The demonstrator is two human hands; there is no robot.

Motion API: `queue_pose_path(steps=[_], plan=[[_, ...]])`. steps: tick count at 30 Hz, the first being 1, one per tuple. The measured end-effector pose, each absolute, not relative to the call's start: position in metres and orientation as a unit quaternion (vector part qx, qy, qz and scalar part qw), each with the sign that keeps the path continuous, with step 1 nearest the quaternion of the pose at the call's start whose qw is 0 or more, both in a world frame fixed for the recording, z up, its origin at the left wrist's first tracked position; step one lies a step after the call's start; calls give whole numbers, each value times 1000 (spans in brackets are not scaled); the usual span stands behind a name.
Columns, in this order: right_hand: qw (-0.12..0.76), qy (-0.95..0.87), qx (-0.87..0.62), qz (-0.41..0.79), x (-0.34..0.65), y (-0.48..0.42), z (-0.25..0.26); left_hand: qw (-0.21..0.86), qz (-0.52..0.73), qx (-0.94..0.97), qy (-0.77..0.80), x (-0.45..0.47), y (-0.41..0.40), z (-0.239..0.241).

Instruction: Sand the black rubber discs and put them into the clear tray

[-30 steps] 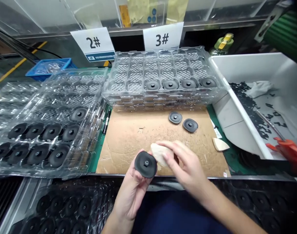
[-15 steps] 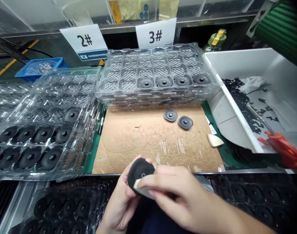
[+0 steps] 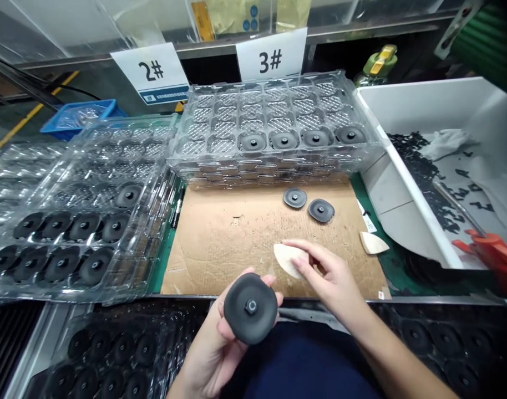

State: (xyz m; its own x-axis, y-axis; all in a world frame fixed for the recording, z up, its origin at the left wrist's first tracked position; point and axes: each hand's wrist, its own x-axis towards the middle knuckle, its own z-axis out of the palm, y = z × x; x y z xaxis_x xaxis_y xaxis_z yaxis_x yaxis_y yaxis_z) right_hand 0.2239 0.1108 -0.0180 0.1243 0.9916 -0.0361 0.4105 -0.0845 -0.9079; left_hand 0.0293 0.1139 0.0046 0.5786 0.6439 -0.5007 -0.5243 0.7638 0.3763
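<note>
My left hand (image 3: pixel 220 338) grips a black, rounded-square dished part (image 3: pixel 259 324) by its edges, its small centre boss facing up. In my right hand (image 3: pixel 326 271) a cream, leaf-shaped pad (image 3: pixel 287 259) is pinched between thumb and fingers, just above the cardboard sheet (image 3: pixel 220 238) and apart from the black part. Two similar black parts, a left one (image 3: pixel 295 198) and a right one (image 3: pixel 321 210), lie on the cardboard beyond my right hand. A second cream pad (image 3: pixel 373 243) rests at the cardboard's right edge.
Stacked clear trays (image 3: pixel 237 158) stand behind the cardboard, with several black parts in the front row. Another clear tray (image 3: pixel 128 244) at left holds more. On the right, a white bin (image 3: pixel 407 191) contains black scraps and an orange-handled tool (image 3: pixel 486 249).
My right hand has drawn the cream pad off the black part, moving right and away over the cardboard. The black part in my left hand now faces up, fully visible.
</note>
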Motion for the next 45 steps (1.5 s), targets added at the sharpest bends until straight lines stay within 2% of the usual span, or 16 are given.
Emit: queue_pose_path(steps=[6, 9, 12, 14, 16, 21, 23, 26, 28, 30, 33, 35, 41, 45], plan=[[301, -617, -616, 386, 225, 77, -64, 893, 320, 91, 303, 26, 115, -2], [320, -601, -633, 369, 231, 85, -41, 891, 313, 109, 310, 28, 115, -1], [387, -617, -610, 312, 227, 97, 3, 868, 325, 145, 347, 35, 114, 0], [419, -669, -558, 257, 215, 101, 24, 835, 362, 173, 377, 40, 115, -1], [407, -699, -540, 233, 203, 99, 34, 792, 416, 188, 405, 43, 116, -4], [322, -651, -509, 461, 211, 89, 30, 742, 488, 181, 423, 41, 120, -11], [349, -607, -545, 462, 219, 89, 28, 752, 488, 184, 404, 42, 119, -10], [405, -591, -598, 359, 218, 94, 30, 755, 485, 195, 396, 47, 118, -9], [398, -628, -587, 320, 211, 99, 34, 748, 484, 200, 409, 49, 118, -10], [351, -661, -552, 368, 207, 103, 40, 748, 475, 196, 419, 47, 119, -11], [278, -652, -473, 524, 212, 103, 43, 756, 469, 180, 419, 42, 120, -13], [272, -624, -467, 564, 220, 100, 37, 755, 475, 172, 419, 40, 121, -11], [323, -551, -586, 499, 230, 94, 14, 787, 455, 163, 383, 43, 122, -8], [390, -581, -595, 397, 218, 102, 19, 783, 443, 185, 397, 43, 120, -13]])
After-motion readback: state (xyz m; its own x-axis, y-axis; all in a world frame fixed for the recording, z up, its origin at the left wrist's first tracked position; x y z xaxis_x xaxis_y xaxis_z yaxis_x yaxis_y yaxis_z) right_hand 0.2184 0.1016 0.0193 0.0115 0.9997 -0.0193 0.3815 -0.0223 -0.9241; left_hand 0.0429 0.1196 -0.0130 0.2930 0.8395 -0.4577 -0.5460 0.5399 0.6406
